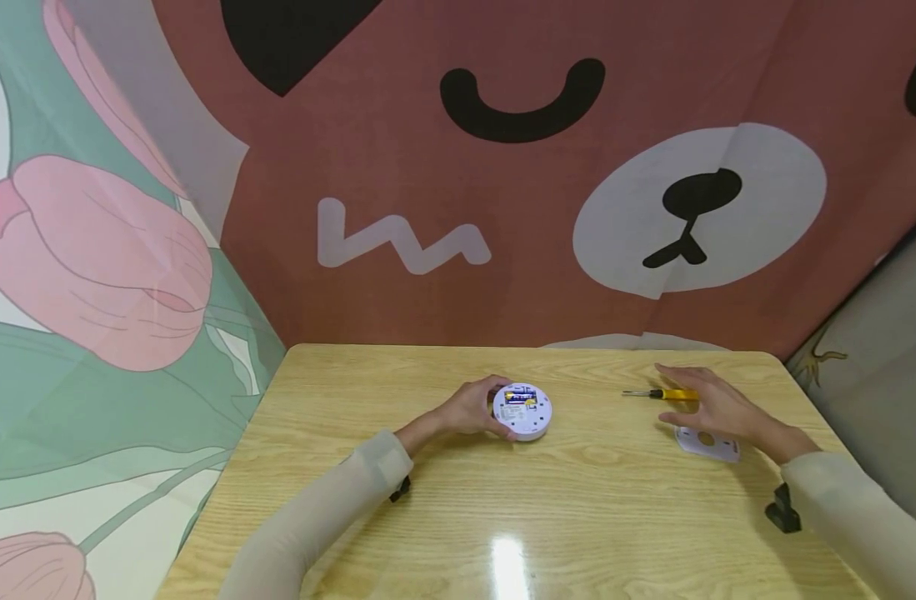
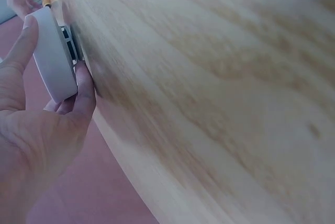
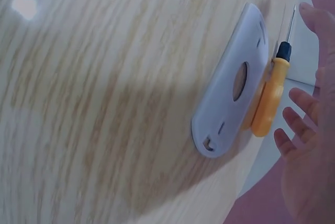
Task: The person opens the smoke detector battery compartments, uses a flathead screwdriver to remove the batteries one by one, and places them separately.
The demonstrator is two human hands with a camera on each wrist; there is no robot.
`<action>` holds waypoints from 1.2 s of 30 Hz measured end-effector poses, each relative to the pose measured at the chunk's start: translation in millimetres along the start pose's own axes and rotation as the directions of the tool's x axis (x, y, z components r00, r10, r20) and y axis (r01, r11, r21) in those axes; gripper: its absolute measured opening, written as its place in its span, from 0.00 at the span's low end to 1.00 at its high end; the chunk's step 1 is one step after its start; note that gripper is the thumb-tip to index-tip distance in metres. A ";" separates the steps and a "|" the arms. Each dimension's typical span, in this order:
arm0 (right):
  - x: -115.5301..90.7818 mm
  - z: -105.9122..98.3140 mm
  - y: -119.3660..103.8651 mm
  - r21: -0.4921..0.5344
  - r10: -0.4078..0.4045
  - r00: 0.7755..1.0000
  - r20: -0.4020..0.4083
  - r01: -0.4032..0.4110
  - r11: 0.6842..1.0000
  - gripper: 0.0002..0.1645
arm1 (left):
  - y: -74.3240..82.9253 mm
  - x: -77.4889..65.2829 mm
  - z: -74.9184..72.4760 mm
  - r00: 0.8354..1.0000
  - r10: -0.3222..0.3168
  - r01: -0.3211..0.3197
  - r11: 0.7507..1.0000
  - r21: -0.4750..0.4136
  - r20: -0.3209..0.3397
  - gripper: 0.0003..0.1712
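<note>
My left hand [image 1: 468, 407] grips the left edge of a round white device [image 1: 533, 425], which looks like a smoke detector. Its upward face shows a blue and yellow battery [image 1: 519, 397] in an uncovered compartment. Thumb and fingers hold the rim of the device [image 2: 52, 56] in the left wrist view. Over on the right, my right hand [image 1: 728, 407] hovers with fingers spread and holds nothing. Closest to it is a screwdriver [image 1: 678, 395] with a yellow handle, its shaft pointing left. A white mounting plate [image 3: 227, 90] with a round central hole lies beside the screwdriver [image 3: 272, 96].
Both things lie on a light wood-grain table [image 1: 458, 517]. A patterned cloth [image 1: 427, 167] hangs behind its far edge, and a floral one [image 1: 97, 292] covers the left side. Black mounts [image 1: 783, 510] show under the sleeves at the wrists.
</note>
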State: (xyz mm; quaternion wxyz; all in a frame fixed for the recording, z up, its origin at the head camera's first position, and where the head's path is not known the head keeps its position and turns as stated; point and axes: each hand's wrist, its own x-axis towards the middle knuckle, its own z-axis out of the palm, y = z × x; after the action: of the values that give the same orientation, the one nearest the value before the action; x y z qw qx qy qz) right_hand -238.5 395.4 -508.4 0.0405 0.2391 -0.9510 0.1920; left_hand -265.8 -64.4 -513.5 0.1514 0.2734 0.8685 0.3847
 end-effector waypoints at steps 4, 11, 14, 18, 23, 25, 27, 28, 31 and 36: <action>1.3 3.5 1.0 0.012 0.003 1.000 0.014 -0.003 1.000 0.53 | 1.0 -0.8 0.2 1.000 0.003 -0.003 1.000 -0.001 -0.007 0.56; 3.8 12.9 5.6 0.040 -0.045 0.999 -0.012 0.046 0.998 0.48 | 1.8 -1.7 -0.1 1.000 0.006 -0.007 1.000 -0.011 -0.005 0.56; 3.9 17.1 8.3 0.046 -0.051 0.999 -0.020 0.052 0.998 0.46 | 1.6 -1.8 -0.1 1.000 0.000 0.000 1.000 -0.019 0.000 0.56; 2.7 19.7 8.6 0.059 -0.039 0.999 -0.023 0.041 0.997 0.44 | 1.6 -2.2 -0.1 1.000 -0.010 0.010 1.000 -0.030 0.001 0.56; 2.3 21.1 7.9 0.073 -0.050 0.998 -0.039 0.053 0.996 0.41 | 1.3 -1.9 0.0 1.000 -0.007 0.007 1.000 -0.031 -0.010 0.55; 2.3 22.8 8.5 0.069 -0.054 0.997 -0.050 0.057 0.996 0.39 | 1.2 -1.6 0.1 1.000 -0.006 0.006 1.000 -0.025 -0.010 0.55; 2.3 24.5 8.9 0.068 -0.061 0.996 -0.063 0.065 0.996 0.37 | 1.4 -1.6 0.2 1.000 -0.004 0.004 1.000 -0.020 -0.011 0.55; 2.3 25.6 9.3 0.064 -0.064 0.996 -0.067 0.069 0.996 0.36 | 1.8 -1.8 0.1 1.000 -0.003 0.003 1.000 -0.018 -0.011 0.55; 2.4 28.3 10.5 0.059 -0.078 0.994 -0.081 0.083 0.995 0.33 | 1.7 -2.0 0.1 1.000 -0.008 0.008 1.000 -0.016 -0.006 0.55; 3.2 31.6 11.1 0.054 -0.116 0.987 -0.115 0.123 0.991 0.28 | 0.5 -2.2 0.4 1.000 -0.018 0.017 1.000 -0.022 -0.005 0.56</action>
State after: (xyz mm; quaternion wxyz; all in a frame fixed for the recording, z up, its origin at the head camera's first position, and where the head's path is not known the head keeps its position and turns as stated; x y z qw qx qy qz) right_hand -246.1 390.8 -541.0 0.0976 0.2858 -0.9248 0.2313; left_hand -263.7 -65.2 -513.3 0.1554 0.2630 0.8671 0.3936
